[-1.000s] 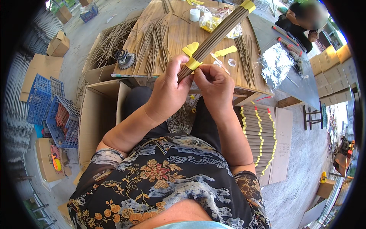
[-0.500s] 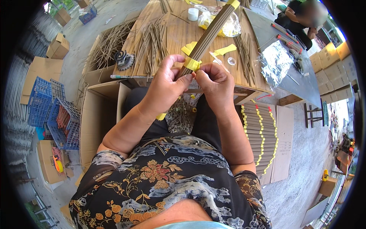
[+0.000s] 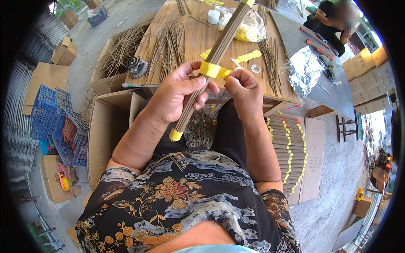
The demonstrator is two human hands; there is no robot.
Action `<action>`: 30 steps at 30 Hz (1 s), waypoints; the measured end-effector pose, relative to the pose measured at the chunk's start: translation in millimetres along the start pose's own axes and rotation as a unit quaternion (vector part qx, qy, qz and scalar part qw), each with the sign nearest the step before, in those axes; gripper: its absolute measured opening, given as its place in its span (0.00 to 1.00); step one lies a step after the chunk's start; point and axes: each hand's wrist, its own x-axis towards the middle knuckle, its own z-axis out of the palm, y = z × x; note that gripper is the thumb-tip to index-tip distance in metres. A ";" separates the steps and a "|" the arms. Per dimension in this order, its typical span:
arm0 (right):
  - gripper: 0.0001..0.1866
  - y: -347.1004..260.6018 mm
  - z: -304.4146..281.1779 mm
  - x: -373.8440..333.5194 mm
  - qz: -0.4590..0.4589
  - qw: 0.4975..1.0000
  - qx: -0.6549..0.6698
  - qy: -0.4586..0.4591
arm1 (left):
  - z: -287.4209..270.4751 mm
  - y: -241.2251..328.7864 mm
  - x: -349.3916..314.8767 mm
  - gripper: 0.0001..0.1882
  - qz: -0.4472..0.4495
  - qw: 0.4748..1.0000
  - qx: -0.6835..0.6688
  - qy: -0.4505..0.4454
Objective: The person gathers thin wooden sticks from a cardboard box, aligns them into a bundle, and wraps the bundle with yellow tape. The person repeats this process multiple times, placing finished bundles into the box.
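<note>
A long bundle of thin brown sticks (image 3: pixel 226 40) slants up and away over the table's near edge. My left hand (image 3: pixel 179 90) is closed around its lower half, thumb on top. Yellow bands wrap both ends of the bundle. Around its middle runs a yellow paper strip (image 3: pixel 211 70), whose loose end sticks out to the right. My right hand (image 3: pixel 244 86) pinches that loose end between thumb and fingers, a little apart from the sticks. Past the bundle, more yellow strips (image 3: pixel 248 55) and a roll of clear tape (image 3: pixel 255 68) lie on the wooden table (image 3: pixel 202 31).
Loose sticks (image 3: pixel 172 46) lie on the table beside a plastic bag (image 3: pixel 249 25). A cardboard box (image 3: pixel 110 130) stands at my left, near blue crates (image 3: pixel 69 139). Finished banded bundles (image 3: pixel 289 152) lie on cardboard at my right. Another person (image 3: pixel 329 21) sits beyond the grey table (image 3: pixel 337 90).
My right hand has drawn the strip's end out to the right, away from the bundle. The bundle has shifted down toward me, and its lower yellow-banded end now shows fully.
</note>
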 end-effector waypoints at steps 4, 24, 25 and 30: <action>0.04 5.9 -3.2 1.4 0.029 0.999 0.042 0.003 | -1.9 3.5 -1.2 0.19 0.007 1.000 0.002 0.009; 0.19 -24.1 -39.8 6.2 -0.054 0.998 0.026 0.034 | -0.4 -0.7 -7.0 0.21 0.027 0.982 0.188 0.019; 0.20 -27.3 -34.3 4.9 -0.039 0.999 0.008 -0.002 | 2.2 -2.6 -7.0 0.21 0.020 0.980 0.198 0.014; 0.21 -27.7 -10.5 3.9 0.045 0.979 0.064 -0.188 | 10.9 -9.7 -9.2 0.21 -0.007 0.963 0.267 0.017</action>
